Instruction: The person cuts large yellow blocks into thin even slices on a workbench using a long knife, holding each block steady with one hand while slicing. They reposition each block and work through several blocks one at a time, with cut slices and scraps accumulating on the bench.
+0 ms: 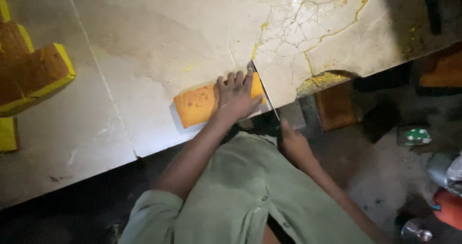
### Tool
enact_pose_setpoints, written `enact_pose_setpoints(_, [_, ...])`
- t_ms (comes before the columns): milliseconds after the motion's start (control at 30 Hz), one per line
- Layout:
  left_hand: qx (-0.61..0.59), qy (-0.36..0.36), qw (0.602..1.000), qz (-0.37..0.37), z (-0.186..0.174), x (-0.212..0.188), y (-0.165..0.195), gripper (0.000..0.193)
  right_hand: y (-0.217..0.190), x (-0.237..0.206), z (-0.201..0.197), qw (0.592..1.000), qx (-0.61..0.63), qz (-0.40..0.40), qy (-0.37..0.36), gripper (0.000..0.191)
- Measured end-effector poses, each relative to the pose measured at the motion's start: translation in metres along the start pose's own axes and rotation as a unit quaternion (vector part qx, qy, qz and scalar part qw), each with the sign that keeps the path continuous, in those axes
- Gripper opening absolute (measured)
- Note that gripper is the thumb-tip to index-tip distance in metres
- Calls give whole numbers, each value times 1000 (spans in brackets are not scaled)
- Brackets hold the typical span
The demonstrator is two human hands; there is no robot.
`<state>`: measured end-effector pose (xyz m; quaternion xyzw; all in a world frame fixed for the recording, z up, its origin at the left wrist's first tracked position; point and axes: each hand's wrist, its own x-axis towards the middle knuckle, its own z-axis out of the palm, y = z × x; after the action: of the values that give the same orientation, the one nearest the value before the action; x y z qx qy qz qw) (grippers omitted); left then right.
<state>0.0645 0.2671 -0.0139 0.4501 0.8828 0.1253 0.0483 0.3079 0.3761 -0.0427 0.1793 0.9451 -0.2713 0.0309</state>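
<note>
We see a slab of sponge cake [199, 105] lying near the front edge of the white marble counter [144, 46]. It is orange-yellow, with small brown spots on top. Our left hand [236, 96] presses flat on its right end, fingers spread. Our right hand [294, 145] grips the handle of a long knife [263, 93], whose blade stands at the cake's right end.
</note>
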Motion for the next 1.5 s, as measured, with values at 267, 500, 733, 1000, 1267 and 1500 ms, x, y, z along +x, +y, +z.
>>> enact_pose_setpoints(267, [28, 86, 996, -12, 18, 8, 11, 70, -34, 111, -24, 985, -107, 90, -103, 47])
enact_pose_setpoints(500, [27, 61, 998, -18, 16, 8, 10, 72, -77, 27, -68, 976, -43, 151, -151, 49])
enact_pose_setpoints(733, [34, 7, 999, -18, 11, 7, 10, 76, -26, -4, -6, 882, 58, 374, -279, 38])
enact_pose_setpoints(1000, [84, 150, 981, 92, 16, 1, 11, 60, 14, 32, 18, 994, 46, 71, -69, 66])
enact_pose_setpoints(1267, [16, -83, 973, 214, 39, 56, -3, 19, 88, 29, -27, 988, 128, 83, 11, 70])
enact_pose_setpoints(1500, [26, -14, 999, 13, -7, 72, -26, 71, 122, 54, -62, 982, 146, 106, -56, 34])
